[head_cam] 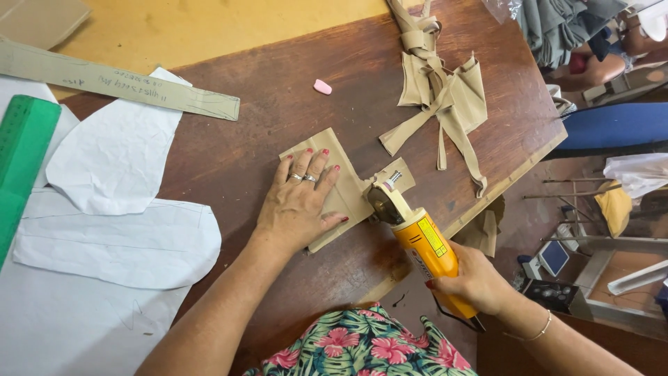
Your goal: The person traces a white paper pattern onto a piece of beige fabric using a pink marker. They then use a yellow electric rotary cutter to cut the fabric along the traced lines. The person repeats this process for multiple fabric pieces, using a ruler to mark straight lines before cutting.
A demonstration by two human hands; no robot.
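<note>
**Ana:** Floral-print fabric (pixel 362 348) in pink and green sits nearest the lens, right at the bottom edge, and above it spreads the big dark brown wooden table (pixel 264 125).

**Ben:** Biggest thing on that table? The white paper pattern sheets (pixel 118 237) to the left, crumpled, overlapping, with a green plastic ruler (pixel 21 153) at the far left edge.

**Ana:** Next down in size, the heap of tan fabric scraps and strips (pixel 445 97) up top, well apart from the cut.

**Ben:** And the piece being worked: a flat tan fabric stack with a notched outline (pixel 348 191), lying mid-table near the right-hand edge. Left hand (pixel 299 202) lies flat on it, fingers spread, pressing down, gripping nothing.

**Ana:** Right hand (pixel 476 278) is wrapped closed around the handle of the orange handheld rotary cutter (pixel 417 237), whose round blade touches the stack's right side.

**Ben:** I'd judge the trick is firm pressure so the layers don't creep, with the thumb clear of the blade; it sits just beside it now.

**Ana:** Room is tight. The table's edge runs just beside the cutter, so its body hangs past the rim. Open wood lies above the stack.

**Ben:** Smallest: a pink chalk piece (pixel 322 86), alone up there.
</note>
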